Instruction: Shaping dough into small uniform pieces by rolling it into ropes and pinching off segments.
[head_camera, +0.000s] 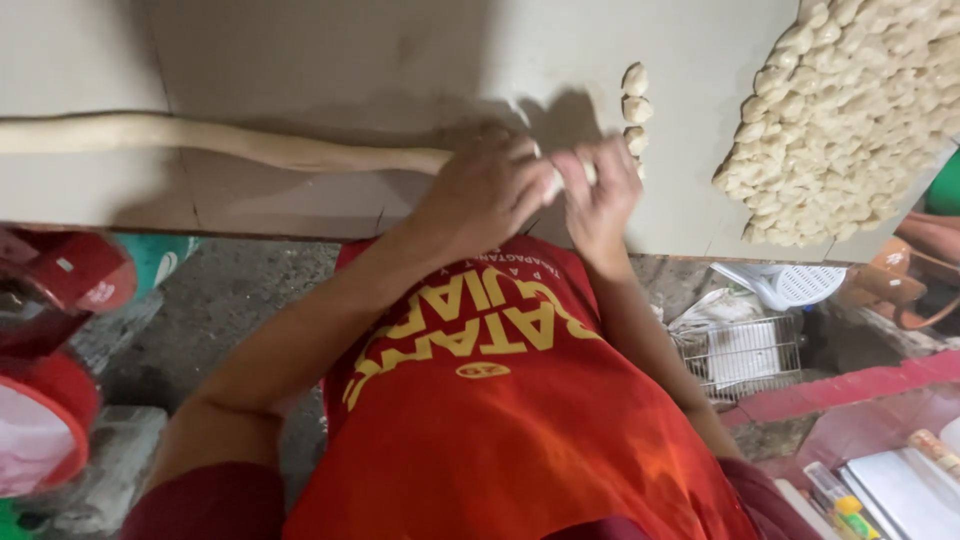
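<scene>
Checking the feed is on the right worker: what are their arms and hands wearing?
Both arms are bare up to short dark red sleeves. The left hand and right hand wear no gloves; no rings, watch or bands show. The shirt is red with yellow print.

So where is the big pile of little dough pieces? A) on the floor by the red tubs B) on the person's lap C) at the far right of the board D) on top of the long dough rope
C: the big pile of dough pieces lies at the far right of the board, away from the dough rope that the left hand and right hand grip at its end.
</scene>
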